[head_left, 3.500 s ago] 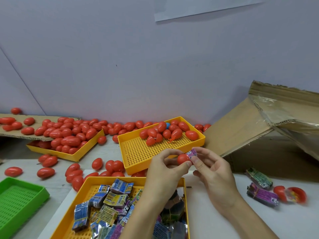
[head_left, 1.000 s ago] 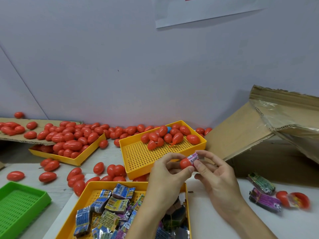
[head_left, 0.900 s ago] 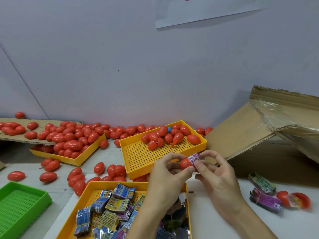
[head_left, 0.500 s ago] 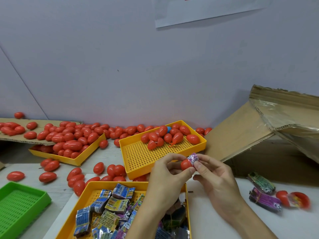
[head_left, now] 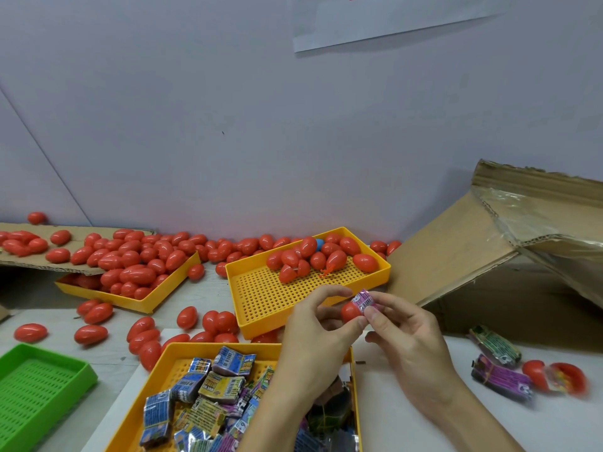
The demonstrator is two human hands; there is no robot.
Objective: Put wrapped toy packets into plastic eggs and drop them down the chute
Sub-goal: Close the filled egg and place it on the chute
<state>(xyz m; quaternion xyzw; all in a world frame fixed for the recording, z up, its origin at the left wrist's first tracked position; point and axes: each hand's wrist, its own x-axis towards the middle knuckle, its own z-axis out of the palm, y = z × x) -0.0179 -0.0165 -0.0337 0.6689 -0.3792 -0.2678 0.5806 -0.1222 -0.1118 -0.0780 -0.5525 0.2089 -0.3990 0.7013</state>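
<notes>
My left hand (head_left: 318, 334) pinches a red egg half (head_left: 349, 312) in front of the middle yellow tray. My right hand (head_left: 403, 334) presses a purple wrapped toy packet (head_left: 366, 301) into that half; most of the packet still sticks out. A yellow tray (head_left: 169, 353) near me holds several wrapped packets (head_left: 222, 384). The cardboard chute (head_left: 463, 252) slopes down at the right.
A yellow tray (head_left: 261, 305) with several red eggs (head_left: 313, 259) sits behind my hands. Another egg-filled yellow tray (head_left: 143, 305) and loose eggs lie at left. A green tray (head_left: 36, 383) is bottom left. Two packets (head_left: 499, 380) and an open egg (head_left: 554, 376) lie at right.
The packet has been pushed a little further into the egg half by my right fingers. Both hands stay in about the same place.
</notes>
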